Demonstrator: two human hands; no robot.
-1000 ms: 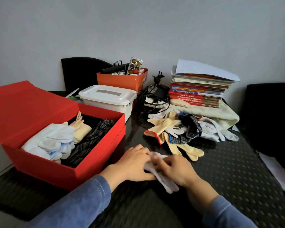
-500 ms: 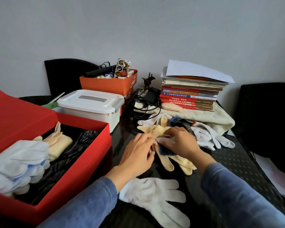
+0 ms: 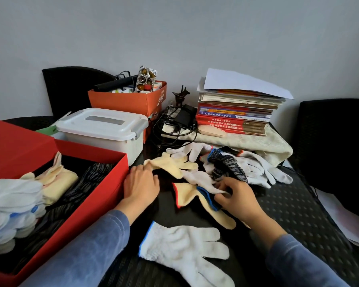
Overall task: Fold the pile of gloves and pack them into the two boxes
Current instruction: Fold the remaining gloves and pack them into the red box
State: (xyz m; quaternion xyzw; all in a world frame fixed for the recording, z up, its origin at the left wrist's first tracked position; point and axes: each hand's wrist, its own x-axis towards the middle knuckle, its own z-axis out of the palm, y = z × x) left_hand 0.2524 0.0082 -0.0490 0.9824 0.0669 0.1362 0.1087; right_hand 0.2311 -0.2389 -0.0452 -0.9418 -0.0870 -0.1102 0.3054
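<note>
Gloves, sorting in progress, on a dark table.

1. Red box, at the left, lid open. It holds folded white gloves at the near end, folded cream gloves behind them, and dark striped gloves along the right wall.
2. White plastic box, behind the red box, lid on.
3. Loose pile, centre of the table: one cream glove spread flat, a dark striped glove, and several white gloves lying against a cream cloth.
4. Orange-cuffed cream glove, flat, in front of the pile and partly under the right hand.
5. Crumpled white glove, lying across item 4.
6. Flat white glove with a blue cuff, nearest the person, apart from the pile and between the two sleeves.
7. Left hand: relaxed, palm down on the table just beside the red box, fingers straight, fingertips at the edge of the cream glove, grasping nothing.
8. Right hand: fingers curled, thumb and fingertips pinching the crumpled white glove.
9. Background: orange box of oddments, tangled cables, stack of books standing on the cream cloth.
</note>
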